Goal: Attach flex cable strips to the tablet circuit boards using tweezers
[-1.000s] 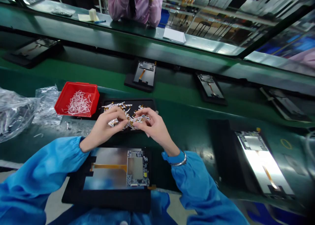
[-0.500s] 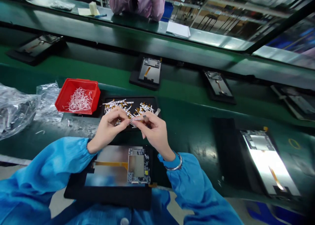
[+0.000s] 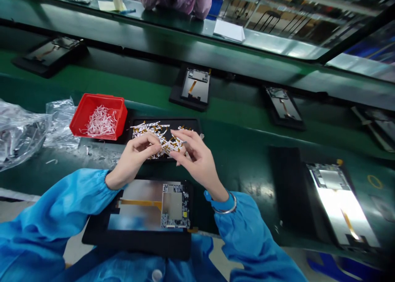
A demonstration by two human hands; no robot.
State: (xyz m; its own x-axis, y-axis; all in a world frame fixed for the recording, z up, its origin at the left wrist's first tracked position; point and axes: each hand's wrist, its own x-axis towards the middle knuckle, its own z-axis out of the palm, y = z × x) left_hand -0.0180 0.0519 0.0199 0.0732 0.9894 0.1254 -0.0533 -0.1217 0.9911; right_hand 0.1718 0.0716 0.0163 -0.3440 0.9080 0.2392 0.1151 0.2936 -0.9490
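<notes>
My left hand (image 3: pixel 134 156) is closed in a pinch over the near side of a black tray (image 3: pixel 169 121); whatever sits between its fingertips is too small to make out. Opposite it, my right hand (image 3: pixel 199 158) has its thumb and index finger spread apart, with a small grey patch by the fingers that I cannot identify. White strips with amber ends (image 3: pixel 151 127) lie heaped in the tray, partly behind both hands. Below the hands, a tablet-like panel (image 3: pixel 135 216) with a circuit board (image 3: pixel 172 206) and an amber ribbon cable (image 3: pixel 140 203) rests on a black pad (image 3: pixel 138 245).
Left of the tray stands a red bin (image 3: pixel 77 123) of thin white scraps (image 3: pixel 100 121), beside crumpled clear plastic (image 3: pixel 21 136). Similar panels (image 3: pixel 196 86) sit along the green line beyond. Another bright panel (image 3: pixel 339 203) lies at right. A person in a pink sleeve (image 3: pixel 203 2) sits across.
My fingertips were together and are now apart: the right thumb and index finger have opened and moved away from the left hand, which stays pinched. The whole view has shifted slightly.
</notes>
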